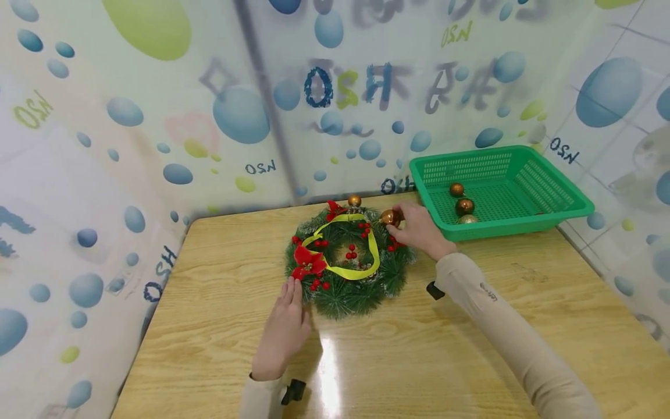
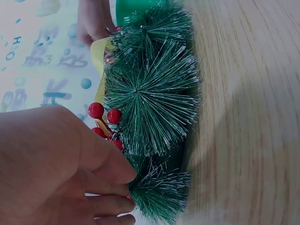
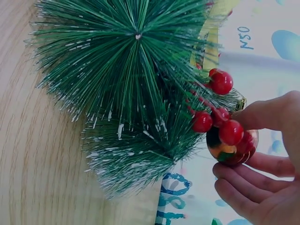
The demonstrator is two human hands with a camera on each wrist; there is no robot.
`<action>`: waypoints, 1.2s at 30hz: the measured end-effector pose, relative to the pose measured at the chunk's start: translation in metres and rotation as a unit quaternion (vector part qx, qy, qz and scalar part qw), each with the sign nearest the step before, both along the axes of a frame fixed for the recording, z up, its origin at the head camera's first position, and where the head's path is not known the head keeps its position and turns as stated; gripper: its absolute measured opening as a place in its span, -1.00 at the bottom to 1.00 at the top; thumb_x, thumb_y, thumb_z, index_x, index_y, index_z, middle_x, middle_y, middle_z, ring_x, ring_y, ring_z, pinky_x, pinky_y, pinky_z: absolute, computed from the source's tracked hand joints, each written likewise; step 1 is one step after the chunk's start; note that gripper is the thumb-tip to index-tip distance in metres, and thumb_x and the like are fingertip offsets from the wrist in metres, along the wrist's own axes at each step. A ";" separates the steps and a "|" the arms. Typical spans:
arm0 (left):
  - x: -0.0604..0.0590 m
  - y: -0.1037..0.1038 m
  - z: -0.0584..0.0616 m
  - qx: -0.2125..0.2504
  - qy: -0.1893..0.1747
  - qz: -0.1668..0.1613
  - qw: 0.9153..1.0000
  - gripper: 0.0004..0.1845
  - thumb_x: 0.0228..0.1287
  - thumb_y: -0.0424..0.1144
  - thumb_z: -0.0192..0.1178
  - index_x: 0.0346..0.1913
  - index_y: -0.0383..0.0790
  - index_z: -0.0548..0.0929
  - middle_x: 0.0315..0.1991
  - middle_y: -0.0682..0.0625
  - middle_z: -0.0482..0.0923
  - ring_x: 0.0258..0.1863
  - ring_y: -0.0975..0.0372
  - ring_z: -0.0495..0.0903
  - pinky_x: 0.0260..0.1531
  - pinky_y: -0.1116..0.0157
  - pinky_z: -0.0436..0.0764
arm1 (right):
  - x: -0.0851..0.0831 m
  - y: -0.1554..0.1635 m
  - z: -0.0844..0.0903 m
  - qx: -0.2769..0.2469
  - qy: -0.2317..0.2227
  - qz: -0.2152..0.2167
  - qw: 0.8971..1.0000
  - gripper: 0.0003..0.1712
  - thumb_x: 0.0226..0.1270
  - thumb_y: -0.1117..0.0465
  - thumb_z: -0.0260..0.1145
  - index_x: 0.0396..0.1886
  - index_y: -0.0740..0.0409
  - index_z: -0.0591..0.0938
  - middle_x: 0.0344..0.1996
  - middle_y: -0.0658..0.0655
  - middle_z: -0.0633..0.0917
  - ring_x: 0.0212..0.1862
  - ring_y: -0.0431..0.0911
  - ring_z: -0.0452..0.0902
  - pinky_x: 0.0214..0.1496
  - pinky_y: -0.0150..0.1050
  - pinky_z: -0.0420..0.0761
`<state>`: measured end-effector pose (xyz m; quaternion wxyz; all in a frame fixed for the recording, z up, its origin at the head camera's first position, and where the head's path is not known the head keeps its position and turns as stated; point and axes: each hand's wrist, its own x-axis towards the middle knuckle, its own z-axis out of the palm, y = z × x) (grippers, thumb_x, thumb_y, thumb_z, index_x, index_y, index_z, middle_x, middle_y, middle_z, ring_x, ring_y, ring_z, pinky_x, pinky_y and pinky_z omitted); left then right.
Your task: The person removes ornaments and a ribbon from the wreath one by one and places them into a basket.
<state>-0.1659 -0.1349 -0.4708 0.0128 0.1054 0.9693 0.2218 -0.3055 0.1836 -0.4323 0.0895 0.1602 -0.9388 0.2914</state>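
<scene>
Nearest the camera, the left hand (image 1: pixel 285 331) is lying on the wooden table (image 1: pixel 220 326) with its fingers straight and together, their tips touching the near left edge of the wreath (image 1: pixel 348 262). The left wrist view is showing those fingertips (image 2: pixel 112 173) pressing against the green needles just beside a cluster of red berries (image 2: pixel 105 115).

The wreath is lying flat on the table, around the middle of it. A yellow ribbon (image 1: pixel 366 244) is looping over its inner ring, a red poinsettia flower (image 1: pixel 309 262) is sitting on its left side, and berry clusters are dotting the greenery. A gold ball (image 1: pixel 355 201) is sitting at its far rim.

The right hand (image 1: pixel 419 230) is reaching over the wreath's right side, its sleeved forearm (image 1: pixel 502 320) crossing the table from the lower right. Its thumb and fingers are pinching a copper bauble (image 1: pixel 389 217) and holding it against the wreath's far right edge. In the right wrist view the bauble (image 3: pixel 232 150) is sitting partly behind red berries (image 3: pixel 220 110) and pine needles, which are covering part of it.

Farther back, at the right, a green plastic basket (image 1: pixel 565 201) is standing on the table near the wall, just beside the right hand. Three more baubles (image 1: pixel 463 206) are lying inside it near its left front corner, close together. Bubble-patterned sheeting (image 1: pixel 235 116) is closing in the scene behind.
</scene>
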 end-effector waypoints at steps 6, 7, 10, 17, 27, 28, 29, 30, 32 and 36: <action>0.001 0.001 0.001 -0.002 -0.007 0.000 1.000 -0.30 0.43 -0.35 -0.01 0.52 -0.58 0.07 0.56 -0.45 -0.01 0.56 -0.29 0.04 0.51 -0.22 0.17 | 0.006 -0.004 0.002 0.018 0.018 0.012 1.000 -0.52 0.38 0.21 0.34 0.17 0.43 0.53 -0.01 0.37 0.63 -0.05 0.19 0.59 -0.07 0.07 0.68; 0.001 0.001 0.001 -0.003 -0.004 -0.001 1.000 -0.30 0.42 -0.35 -0.01 0.52 -0.58 0.08 0.56 -0.45 -0.01 0.55 -0.29 0.05 0.51 -0.22 0.18 | 0.007 -0.005 0.003 0.022 0.021 0.013 0.999 -0.51 0.38 0.21 0.34 0.18 0.43 0.52 0.01 0.38 0.62 -0.04 0.18 0.59 -0.07 0.07 0.68; 0.001 0.001 0.001 -0.007 0.002 -0.003 1.000 -0.31 0.41 -0.35 -0.03 0.51 -0.60 0.08 0.55 -0.46 0.01 0.55 -0.29 0.06 0.51 -0.21 0.20 | 0.011 -0.008 0.006 0.033 0.030 0.016 0.999 -0.49 0.38 0.21 0.35 0.21 0.42 0.51 0.06 0.39 0.61 -0.06 0.18 0.60 -0.10 0.05 0.69; -0.001 0.000 -0.001 -0.007 0.005 -0.006 1.000 -0.31 0.42 -0.36 -0.04 0.52 -0.59 0.08 0.55 -0.46 0.01 0.55 -0.29 0.06 0.51 -0.20 0.21 | 0.016 -0.009 0.005 0.061 0.092 0.023 0.994 -0.49 0.34 0.23 0.38 0.20 0.40 0.51 -0.03 0.36 0.62 -0.19 0.11 0.63 -0.25 -0.04 0.73; -0.002 -0.001 0.000 -0.009 -0.001 -0.008 1.000 -0.30 0.41 -0.36 -0.01 0.52 -0.60 0.07 0.56 -0.47 -0.01 0.55 -0.29 0.05 0.51 -0.20 0.19 | 0.023 -0.009 0.006 0.094 0.135 0.010 0.986 -0.48 0.28 0.25 0.41 0.16 0.41 0.51 -0.05 0.38 0.61 -0.22 0.13 0.64 -0.24 -0.03 0.75; -0.002 -0.001 0.000 -0.009 -0.001 -0.009 1.000 -0.30 0.41 -0.36 -0.01 0.52 -0.60 0.07 0.56 -0.47 -0.01 0.55 -0.29 0.05 0.51 -0.20 0.19 | 0.023 -0.010 0.007 0.095 0.135 0.010 0.986 -0.48 0.28 0.25 0.41 0.16 0.41 0.52 -0.06 0.38 0.61 -0.23 0.12 0.63 -0.24 -0.03 0.75; -0.002 -0.001 0.000 -0.009 -0.002 -0.009 1.000 -0.30 0.41 -0.36 0.00 0.52 -0.60 0.07 0.56 -0.47 -0.02 0.55 -0.29 0.05 0.51 -0.20 0.19 | 0.024 -0.010 0.007 0.095 0.134 0.010 0.986 -0.49 0.29 0.25 0.40 0.15 0.41 0.52 -0.07 0.37 0.61 -0.23 0.12 0.63 -0.25 -0.03 0.74; -0.002 -0.001 0.000 -0.009 -0.003 -0.009 1.000 -0.30 0.41 -0.36 0.00 0.52 -0.60 0.07 0.56 -0.47 -0.02 0.55 -0.29 0.05 0.51 -0.20 0.19 | 0.024 -0.012 0.007 0.096 0.134 0.012 0.986 -0.50 0.29 0.24 0.40 0.14 0.41 0.52 -0.08 0.37 0.61 -0.24 0.12 0.62 -0.26 -0.03 0.74; -0.002 -0.001 -0.001 -0.009 -0.003 -0.008 1.000 -0.29 0.41 -0.35 0.00 0.52 -0.60 0.07 0.56 -0.47 -0.02 0.55 -0.29 0.04 0.51 -0.20 0.18 | 0.024 -0.013 0.007 0.098 0.133 0.016 0.986 -0.51 0.30 0.23 0.39 0.13 0.40 0.52 -0.09 0.37 0.61 -0.24 0.11 0.61 -0.27 -0.04 0.73; -0.002 -0.001 -0.002 -0.007 -0.002 -0.007 1.000 -0.29 0.41 -0.35 0.01 0.52 -0.59 0.07 0.56 -0.46 -0.02 0.55 -0.29 0.04 0.52 -0.20 0.18 | 0.023 -0.016 0.009 0.105 0.137 0.015 0.985 -0.49 0.32 0.21 0.39 0.15 0.41 0.52 -0.09 0.36 0.61 -0.26 0.09 0.59 -0.29 -0.06 0.71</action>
